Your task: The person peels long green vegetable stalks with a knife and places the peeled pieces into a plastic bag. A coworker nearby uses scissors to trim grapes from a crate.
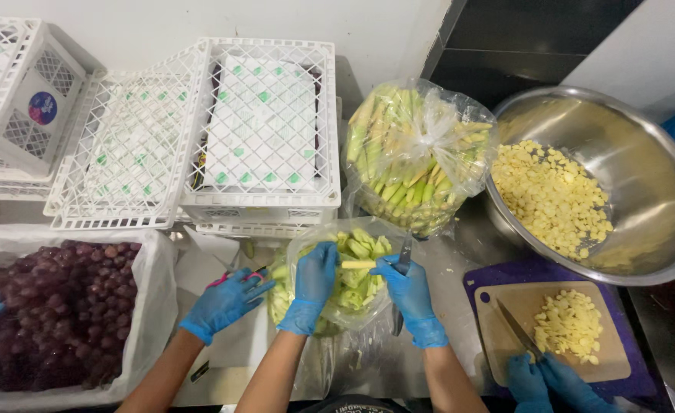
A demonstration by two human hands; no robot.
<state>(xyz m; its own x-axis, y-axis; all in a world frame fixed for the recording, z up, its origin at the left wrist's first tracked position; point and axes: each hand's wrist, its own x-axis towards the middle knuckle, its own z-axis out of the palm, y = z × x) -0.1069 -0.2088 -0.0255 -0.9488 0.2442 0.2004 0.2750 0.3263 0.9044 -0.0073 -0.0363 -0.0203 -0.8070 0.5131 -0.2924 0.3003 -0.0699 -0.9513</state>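
the pale yellow peeled baby corn cob [358, 265] lies level between your two blue-gloved hands, above the open clear plastic bag of green husk trimmings [353, 294] that sits in front of you on the counter. your left hand [316, 269] is closed around the cob's left end. your right hand [400, 284] grips the short knife with a steel blade [405, 255], blade pointing up and away from you, its fingertips touching the cob's right end.

just beyond the trimmings bag stands a taller clear plastic bag packed with unpeeled green baby corn [414, 157], its top knotted. to its right a large round steel bowl [643, 199] holds a spread of cut yellow corn pieces [553, 195]. below the bowl, a tan cutting board on a purple mat [506, 306] carries another heap of cut pieces, where another person's blue-gloved hands [544, 378] hold a long knife [517, 329].

to your left, a third person's blue-gloved hand [227, 302] holds something pink that you cannot make out. further left a plastic-lined box of dark purple grapes [66, 302] fills the corner. white lattice plastic crates [265, 130] stand against the back wall.
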